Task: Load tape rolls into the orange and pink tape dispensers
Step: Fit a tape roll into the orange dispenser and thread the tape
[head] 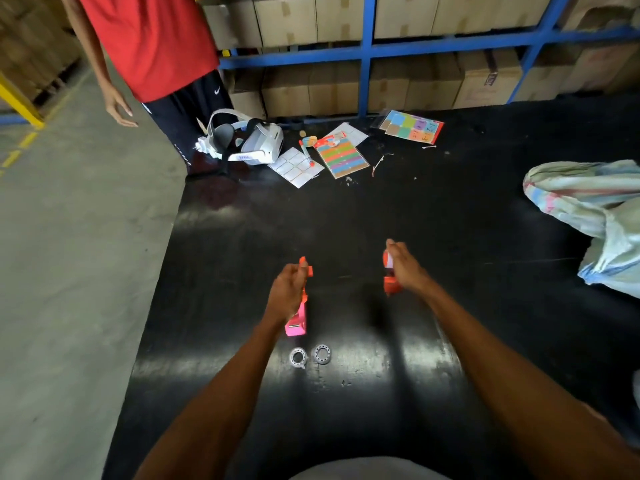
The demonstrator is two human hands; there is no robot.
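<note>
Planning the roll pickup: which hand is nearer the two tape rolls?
Left. The left hand, on the pink dispenser, is just beyond the tape rolls; the right hand is farther off to their right.

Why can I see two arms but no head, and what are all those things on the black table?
The camera sits on the person's head and looks down, so you see only their arms. The left hand holds the pink tape dispenser. The right hand holds the orange tape dispenser. Just in front of the person, on the black table, lie two tape rolls, not loaded yet. Farther away lie a white headset, colourful sheets and, at the right, a striped sack. Another person in a red shirt stands beside the table, and shelves of cardboard boxes are behind it.
</note>
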